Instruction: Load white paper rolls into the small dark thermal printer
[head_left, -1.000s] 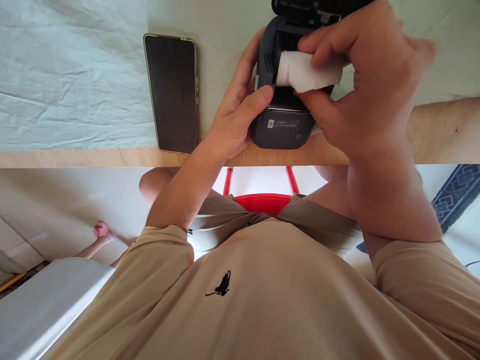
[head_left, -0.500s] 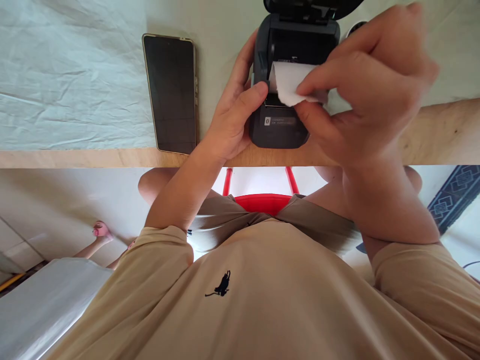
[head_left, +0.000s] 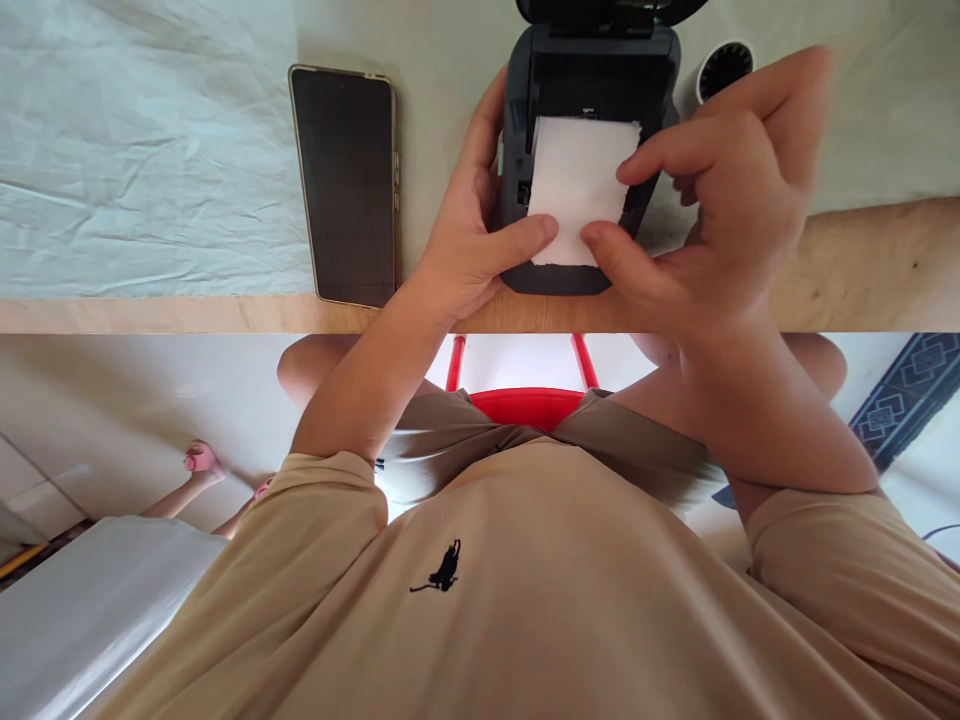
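Note:
A black device (head_left: 517, 130) with its lid raised rests at the table's front edge. White paper (head_left: 581, 175) extends from its inside over its front part, lying flat. My left hand (head_left: 480, 220) holds the device's left side, fingers along the side and thumb pressing the paper's lower left corner. My right hand (head_left: 720, 200) is at the paper's right side, thumb tip on its lower right part and index fingertip at its right edge, the two apart. The device's printed label is hidden under the paper.
A dark-screened phone (head_left: 345, 185) lies left of the device. A small white round object with a dark centre (head_left: 725, 70) stands behind my right hand. A pale cloth (head_left: 150, 150) covers the wooden table (head_left: 885, 265). Another person's feet (head_left: 204, 460) show at the lower left.
The paper, curled and pinched by my right hand before, now lies flat over the label. My right thumb and index finger have parted, and my left thumb has moved onto the paper.

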